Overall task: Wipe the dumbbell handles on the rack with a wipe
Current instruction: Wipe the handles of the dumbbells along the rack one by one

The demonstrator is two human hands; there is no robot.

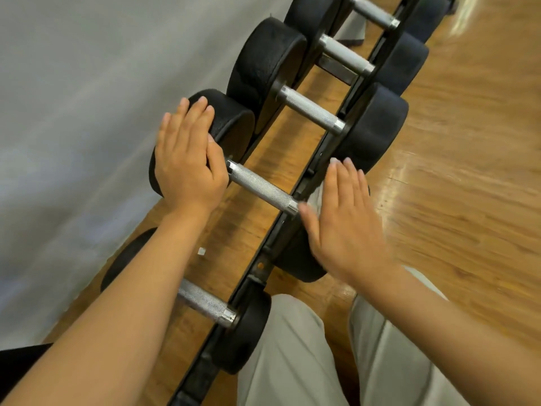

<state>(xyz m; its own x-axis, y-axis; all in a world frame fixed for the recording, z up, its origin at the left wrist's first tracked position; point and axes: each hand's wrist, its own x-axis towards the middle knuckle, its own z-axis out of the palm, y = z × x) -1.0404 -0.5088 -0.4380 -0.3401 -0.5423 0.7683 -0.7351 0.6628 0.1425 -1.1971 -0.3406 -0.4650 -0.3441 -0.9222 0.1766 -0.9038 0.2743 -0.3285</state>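
Dumbbells sit in a row on a black rack (295, 230) that runs away beside a grey wall (73, 112), over wood floor (468, 171). Left hand (187, 159) lies flat on the far black head (231, 121) of the second dumbbell from the near end, fingers (193, 112) straight and slightly spread, thumb down beside the inner end of its knurled handle (260, 187) but not curled round it. Right hand (345, 227), blurred, hovers over the near head (295, 259) of the same dumbbell, fingers straight and close together, thumb tip just beside the handle's outer collar; whether the palm touches the head I cannot tell. A pale patch just beyond the right hand's fingers may be the wipe (314, 197), pressed under the palm, though blur keeps me from being sure; neither hand visibly pinches anything. My judgement: this is a settling step, both hands framing one dumbbell before or between wipes of its handle, which lies bare between them. Next move, as I judge it, calls for the right hand to bring cloth onto the knurled steel, wrap round it and rub along its length while the left steadies the head. Nearest handle (205, 301) lies under the left forearm; three more (311, 111) stand farther up the rack.
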